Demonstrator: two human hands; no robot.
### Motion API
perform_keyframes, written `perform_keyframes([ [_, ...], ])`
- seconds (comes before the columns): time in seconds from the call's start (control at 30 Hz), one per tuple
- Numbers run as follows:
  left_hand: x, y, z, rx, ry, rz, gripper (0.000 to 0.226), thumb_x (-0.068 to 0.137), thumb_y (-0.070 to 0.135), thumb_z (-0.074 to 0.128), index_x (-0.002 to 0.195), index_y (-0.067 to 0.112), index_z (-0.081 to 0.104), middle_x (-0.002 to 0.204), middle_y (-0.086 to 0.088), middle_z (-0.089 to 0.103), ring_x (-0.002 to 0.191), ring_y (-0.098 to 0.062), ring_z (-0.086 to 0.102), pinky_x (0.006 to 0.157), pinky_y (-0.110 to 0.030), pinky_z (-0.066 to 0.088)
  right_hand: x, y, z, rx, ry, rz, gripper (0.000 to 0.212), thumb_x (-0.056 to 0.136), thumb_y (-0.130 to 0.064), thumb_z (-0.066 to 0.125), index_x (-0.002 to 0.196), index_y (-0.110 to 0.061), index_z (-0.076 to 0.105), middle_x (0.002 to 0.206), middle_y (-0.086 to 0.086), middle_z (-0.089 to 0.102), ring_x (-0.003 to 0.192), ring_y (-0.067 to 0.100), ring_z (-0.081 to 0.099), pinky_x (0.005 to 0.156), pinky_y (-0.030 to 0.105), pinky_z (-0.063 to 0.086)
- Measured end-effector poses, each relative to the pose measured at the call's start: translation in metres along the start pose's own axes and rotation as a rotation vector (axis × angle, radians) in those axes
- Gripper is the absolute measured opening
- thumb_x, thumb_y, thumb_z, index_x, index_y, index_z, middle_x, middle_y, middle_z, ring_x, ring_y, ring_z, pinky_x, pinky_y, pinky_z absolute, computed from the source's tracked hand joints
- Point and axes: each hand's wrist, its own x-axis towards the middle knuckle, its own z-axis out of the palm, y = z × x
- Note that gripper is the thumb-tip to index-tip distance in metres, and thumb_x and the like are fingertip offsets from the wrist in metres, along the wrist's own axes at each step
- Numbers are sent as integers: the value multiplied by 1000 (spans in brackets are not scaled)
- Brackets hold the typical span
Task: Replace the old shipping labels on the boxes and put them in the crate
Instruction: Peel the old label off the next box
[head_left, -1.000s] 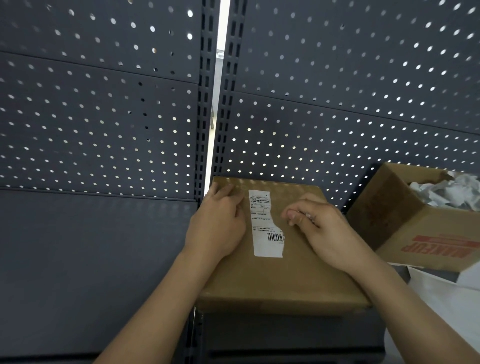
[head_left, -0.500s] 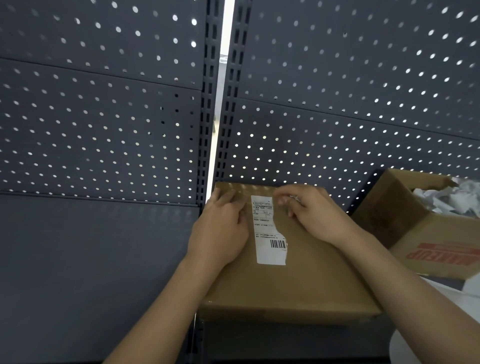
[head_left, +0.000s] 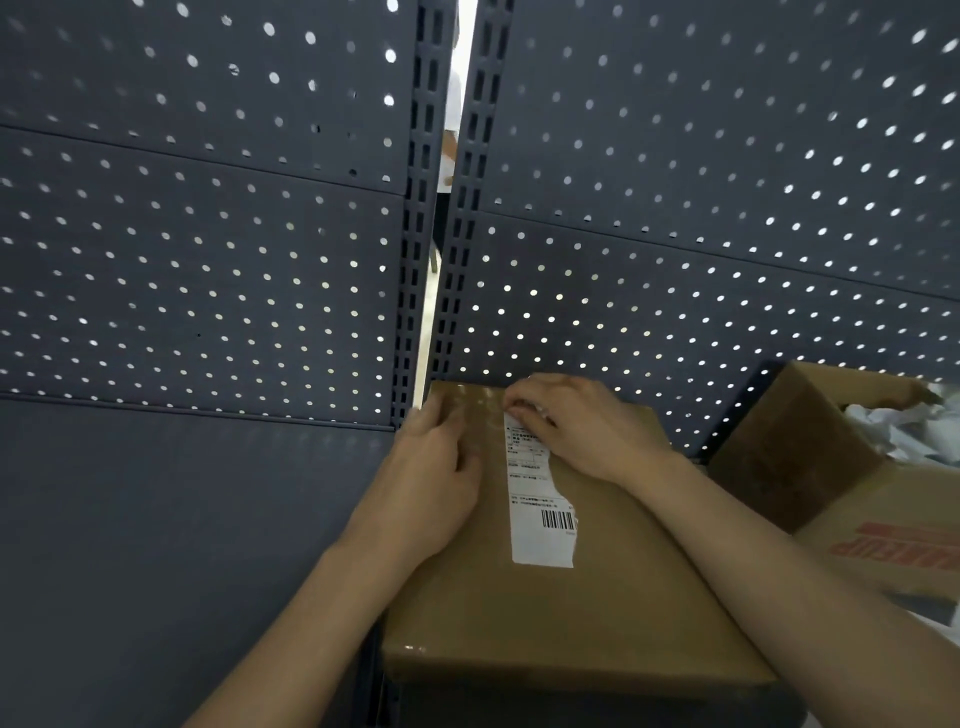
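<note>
White barcoded shipping label (head_left: 540, 499) on brown cardboard box (head_left: 571, 613): right hand (head_left: 582, 426) pinches its top edge, left hand (head_left: 436, 478) spread flat. Risk: paper likely tears if yanked.

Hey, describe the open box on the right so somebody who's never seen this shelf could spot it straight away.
Start at the dark perforated back panel of the shelving. At its foot, right of the closed box with the white label, sits the open carton. Unlike its sealed neighbour, it holds crumpled white paper and has red lettering on its near side.
</note>
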Motion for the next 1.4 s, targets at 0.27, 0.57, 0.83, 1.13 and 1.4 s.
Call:
perform_keyframes([
  [0.27, -3, -1, 3, -43, -34, -101, 51, 100, 28, 42, 150, 26, 31, 159, 20, 6, 103, -8, 56, 85, -14, 33, 3, 2, 9, 10, 17, -24, 20, 102, -29, 44, 113, -32, 60, 97, -10, 58, 86, 14, 58, 78, 39, 50],
  [0.57, -2, 4, 3, -4, -24, -124, 54, 99, 33, 42, 151, 26, 29, 160, 18, 6, 130, -13, 43, 93, -19, 31, 5, 2, 11, 22, -23, -12, 23, 100, -21, 42, 112, -33, 59, 97, -11, 54, 91, 18, 57, 80, 40, 49],
  [0.83, -4, 6, 1, 4, -11, -126, 53, 99, 33, 43, 150, 24, 31, 160, 17, 4, 131, -12, 41, 92, -19, 31, 4, 6, 11, 61, -15, 5, 15, 99, -19, 43, 97, -28, 55, 92, -7, 56, 87, 15, 55, 80, 40, 48],
  [1.13, -3, 9, 3, 61, -16, -132, 52, 100, 33, 41, 150, 20, 32, 161, 15, 3, 128, -15, 45, 99, -30, 40, 0, 4, 11, 87, 19, 10, 16, 102, -30, 41, 106, -32, 56, 97, -10, 55, 88, 15, 56, 79, 39, 49],
  [1.4, -1, 4, 4, 55, -43, -146, 55, 99, 35, 41, 151, 21, 31, 162, 13, 3, 132, -17, 42, 104, -33, 39, 9, -2, 13, -29, -30, 13, 24, 94, -10, 47, 102, -33, 51, 92, -10, 49, 86, 21, 56, 74, 40, 50],
])
